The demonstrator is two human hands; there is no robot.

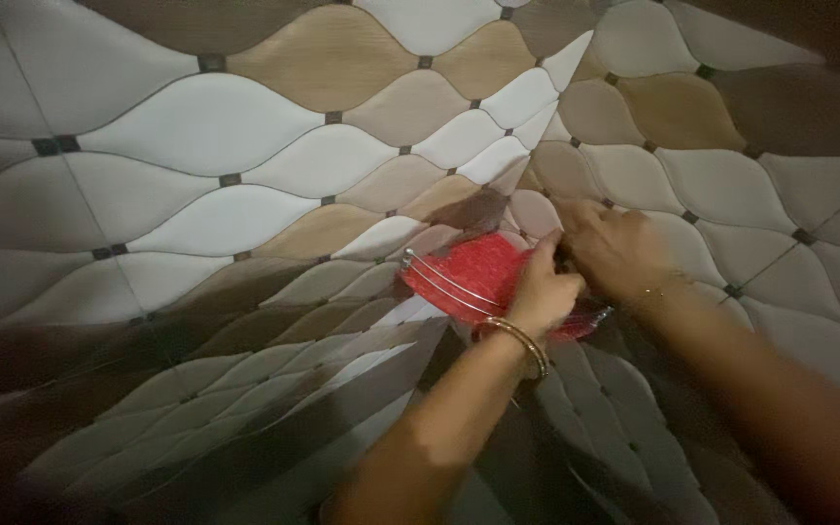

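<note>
A small wire corner shelf [437,279] of shiny metal is fixed in the corner where two tiled walls meet. A red cloth or scrubber [476,269] lies on it. My left hand [543,287], with a thin bangle on the wrist, grips the red cloth at its right side over the shelf. My right hand [614,248] is just behind it, close to the wall corner, fingers curled against the cloth's far edge. What the right fingers pinch is hidden by the left hand.
Both walls [245,194] carry wave-shaped tiles in white, beige and brown with small dark squares at the joints. The light is dim and the lower part of the view is in shadow.
</note>
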